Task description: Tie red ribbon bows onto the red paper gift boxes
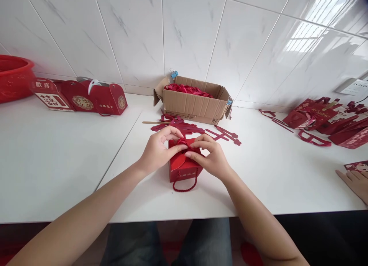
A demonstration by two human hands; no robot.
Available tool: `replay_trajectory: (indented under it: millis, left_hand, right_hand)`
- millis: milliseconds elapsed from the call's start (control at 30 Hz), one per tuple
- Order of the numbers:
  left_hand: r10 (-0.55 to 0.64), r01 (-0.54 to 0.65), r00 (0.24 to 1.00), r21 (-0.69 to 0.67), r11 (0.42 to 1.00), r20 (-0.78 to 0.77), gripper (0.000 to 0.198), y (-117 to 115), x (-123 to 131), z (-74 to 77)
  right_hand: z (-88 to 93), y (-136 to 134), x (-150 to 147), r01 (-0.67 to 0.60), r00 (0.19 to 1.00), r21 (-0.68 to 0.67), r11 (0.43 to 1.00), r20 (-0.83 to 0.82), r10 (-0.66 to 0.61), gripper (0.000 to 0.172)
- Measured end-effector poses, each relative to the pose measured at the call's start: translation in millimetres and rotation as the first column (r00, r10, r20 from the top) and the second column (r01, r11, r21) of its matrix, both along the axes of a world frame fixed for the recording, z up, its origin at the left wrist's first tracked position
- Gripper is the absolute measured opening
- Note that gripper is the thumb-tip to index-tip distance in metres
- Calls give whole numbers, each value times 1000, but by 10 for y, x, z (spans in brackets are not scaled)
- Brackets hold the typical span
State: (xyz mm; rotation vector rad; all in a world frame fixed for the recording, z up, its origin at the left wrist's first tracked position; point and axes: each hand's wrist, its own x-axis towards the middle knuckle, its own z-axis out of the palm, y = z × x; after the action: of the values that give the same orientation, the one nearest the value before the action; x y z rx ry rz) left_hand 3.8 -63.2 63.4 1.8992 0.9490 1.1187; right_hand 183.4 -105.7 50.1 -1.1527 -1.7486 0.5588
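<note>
A small red gift box [184, 173] stands on the white table in front of me, with a twisted red rope handle [184, 190] hanging down its near side. Over its top, a red ribbon [183, 142] is pinched between the thumb and fingers of my left hand [161, 147]. From the other side my right hand [211, 153] pinches the same ribbon, its thumb close to the box's curved top flap. The fingers cover part of the ribbon, so its exact shape is hidden.
Behind the box lie flat red card strips [184, 126] and a cardboard carton [192, 103] of red ribbons. Red gift boxes [106, 99] and a red basin [14, 80] stand left. More boxes [322, 114] sit right, near another person's hand [355, 183].
</note>
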Motion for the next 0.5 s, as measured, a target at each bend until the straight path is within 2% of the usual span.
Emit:
replay_trajectory:
  millis: [167, 333, 500]
  left_hand:
    - [-8, 7, 1000, -15, 1000, -15, 25, 26, 7, -4]
    - [-31, 31, 998, -2, 1000, -56, 26, 118, 12, -18]
    - [-102, 101, 994, -31, 994, -34, 24, 185, 77, -25]
  right_hand:
    - [-11, 3, -2, 38, 995, -95, 995, -87, -47, 10]
    - [26, 17, 16, -74, 976, -266, 961, -216, 15, 19]
    - [24, 45, 21, -193, 931, -354, 915, -361, 56, 22]
